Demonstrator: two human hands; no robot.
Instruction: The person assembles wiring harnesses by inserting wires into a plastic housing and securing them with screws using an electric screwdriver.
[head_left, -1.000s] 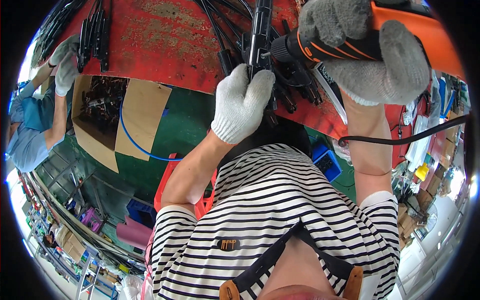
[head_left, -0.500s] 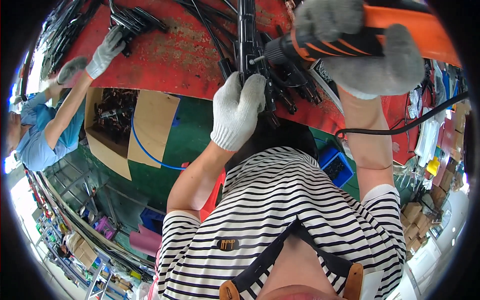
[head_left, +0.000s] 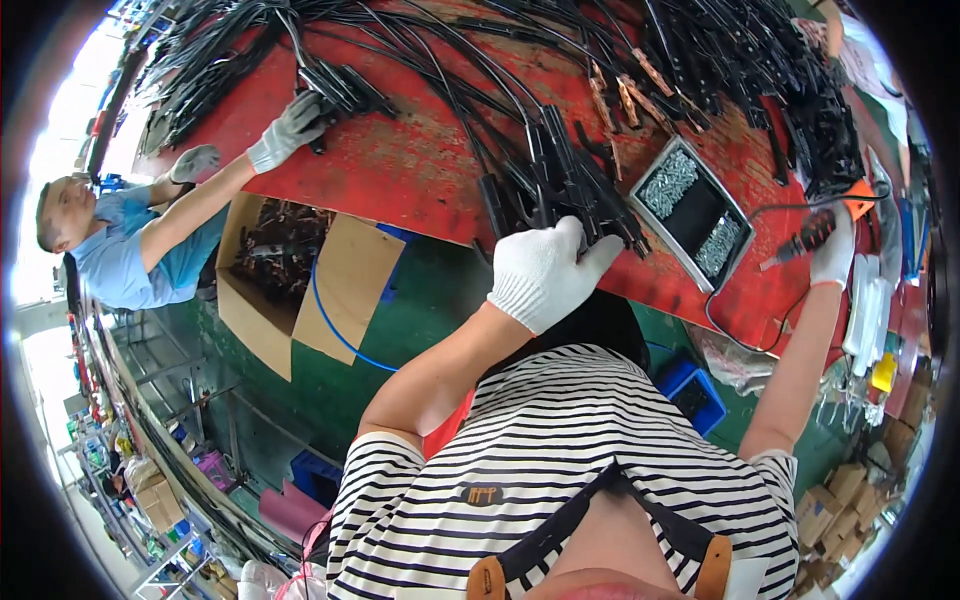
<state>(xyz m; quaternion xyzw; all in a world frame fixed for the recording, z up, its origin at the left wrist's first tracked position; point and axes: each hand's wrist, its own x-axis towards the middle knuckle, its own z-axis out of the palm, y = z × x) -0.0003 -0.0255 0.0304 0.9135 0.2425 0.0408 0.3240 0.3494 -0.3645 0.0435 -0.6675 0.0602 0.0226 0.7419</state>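
My left hand (head_left: 545, 270), in a white knit glove, is at the table's near edge. Its thumb and fingers close around the near end of a bundle of black tubular handles (head_left: 565, 170) with cables; some fingertips are hidden. Far to the right, my gloved right hand (head_left: 835, 252) wraps the orange-and-black power screwdriver (head_left: 806, 236), held low over the table with its bit pointing left. Between my hands lies a metal tray (head_left: 728, 205) with small silver screws (head_left: 670, 185) in two heaps.
The red worn table (head_left: 400, 170) carries piles of black cables (head_left: 240, 60) and copper-coloured pieces (head_left: 640, 100). At the left, a co-worker's gloved hand (head_left: 290, 130) touches black tubes. Below stand a cardboard box (head_left: 335, 290) of parts and a blue bin (head_left: 708, 405).
My right hand has carried the screwdriver from above the black tube out to the far right, uncovering the screw tray. The tube no longer stands upright before me; my left hand is slightly lower and farther right.
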